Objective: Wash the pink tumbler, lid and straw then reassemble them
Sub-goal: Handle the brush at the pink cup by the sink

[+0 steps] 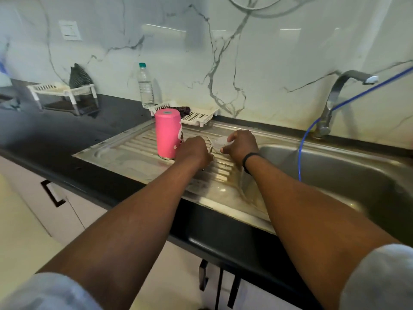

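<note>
Sink unit [138, 157]: we note a steel drainboard, ribbed and wet-looking, with the basin on the right; every task item sits on or above the drainboard.
Pink tumbler [168, 134]: stands upside down on the drainboard, base up, apart from its lid. Matt pink wall, a printed motif on the right flank, a bare metal rim at the bottom. We judge it rigid and moderately heavy, likely slippery if wet; best taken round the mid-body with a full wrap, not by the rim.
Right hand [242, 144]: fingers curled round the lid, gripping it just above the drainboard.
Left hand [194, 151]: clenched low beside the tumbler, just short of the lid. A thin rod runs from it; we take it to be pinching the straw, though the fingertips are hidden.
Lid [220, 142]: clear plastic, mostly masked by the right fingers. We judge it light, stiff and slick; hold by the edge.
Straw [210, 147]: only a short, thin length shows between the hands. We judge it light and liable to roll; pinch near one end for threading.
</note>
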